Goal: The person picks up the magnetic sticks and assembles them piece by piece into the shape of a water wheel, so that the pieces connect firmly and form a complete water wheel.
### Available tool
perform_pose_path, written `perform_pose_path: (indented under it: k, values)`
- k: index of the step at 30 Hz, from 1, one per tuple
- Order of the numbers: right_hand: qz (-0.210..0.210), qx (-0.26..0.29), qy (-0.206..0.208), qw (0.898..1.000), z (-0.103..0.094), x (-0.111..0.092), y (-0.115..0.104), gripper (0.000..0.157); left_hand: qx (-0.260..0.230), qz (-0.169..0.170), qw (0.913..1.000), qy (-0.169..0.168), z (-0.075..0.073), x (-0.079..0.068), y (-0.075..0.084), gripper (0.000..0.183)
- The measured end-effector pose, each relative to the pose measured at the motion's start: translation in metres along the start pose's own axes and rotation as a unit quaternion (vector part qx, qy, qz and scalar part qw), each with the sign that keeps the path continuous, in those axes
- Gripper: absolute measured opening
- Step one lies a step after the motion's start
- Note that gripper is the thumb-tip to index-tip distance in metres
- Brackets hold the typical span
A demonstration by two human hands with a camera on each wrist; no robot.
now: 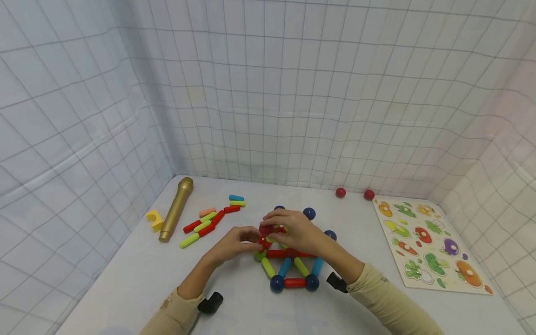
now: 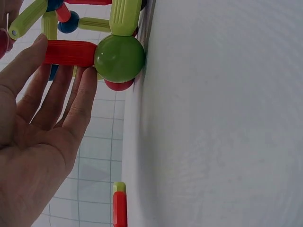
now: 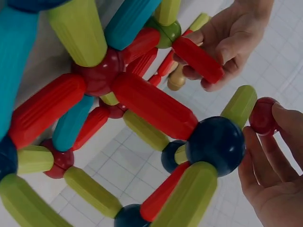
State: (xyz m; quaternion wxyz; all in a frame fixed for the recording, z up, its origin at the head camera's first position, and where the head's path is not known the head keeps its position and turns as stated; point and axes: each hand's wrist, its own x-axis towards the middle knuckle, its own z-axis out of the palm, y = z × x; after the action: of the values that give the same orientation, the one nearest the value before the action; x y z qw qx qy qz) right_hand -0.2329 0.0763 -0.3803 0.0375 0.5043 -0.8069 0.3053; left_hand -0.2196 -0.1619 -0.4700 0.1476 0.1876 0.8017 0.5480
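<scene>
A magnetic rod-and-ball frame (image 1: 295, 283) of red, yellow-green and blue rods stands on the table. My left hand (image 1: 234, 244) pinches a red rod (image 2: 71, 53) between thumb and fingers; one end of it meets a green ball (image 2: 119, 59) on the frame, and the other end is free. At the top of the frame my right hand (image 3: 274, 175) grips a red ball (image 3: 263, 116) by thumb and fingertips. That ball is at the tip of a yellow-green rod (image 3: 240, 105) rising from a dark blue ball (image 3: 216, 145).
Several loose rods (image 1: 205, 229) lie left of the frame, near a gold microphone (image 1: 177, 209) and a yellow notched block (image 1: 155, 220). Two red balls, the left ball (image 1: 341, 192) and the right ball (image 1: 369, 194), lie by the back wall. A vegetable puzzle board (image 1: 435, 246) lies at right.
</scene>
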Motion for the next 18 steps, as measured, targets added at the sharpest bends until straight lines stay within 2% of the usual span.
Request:
perform_pose_path:
  k: [4, 7, 10, 14, 18]
  values:
    - [-0.024, -0.012, -0.03, 0.999, 0.002, 0.003, -0.005, 0.03, 0.002, 0.012, 0.9999, 0.001, 0.0, 0.0, 0.001, 0.035]
    - [-0.063, -0.053, -0.054, 0.995, 0.008, 0.007, -0.007, 0.027, 0.004, 0.021, 0.9998, -0.003, -0.001, 0.0, 0.001, 0.035]
    - [-0.082, -0.093, -0.067, 0.99, 0.012, 0.009, -0.007, 0.026, 0.007, 0.026, 0.9996, -0.005, -0.001, 0.0, -0.001, 0.033]
    - [-0.051, -0.116, -0.085, 0.988, 0.008, 0.01, -0.011, 0.029, 0.003, 0.019, 0.9998, -0.003, 0.0, -0.001, 0.0, 0.034]
    - [-0.011, -0.12, -0.077, 0.99, 0.001, 0.013, -0.015, 0.032, -0.005, 0.007, 1.0, 0.002, 0.001, -0.001, 0.002, 0.038]
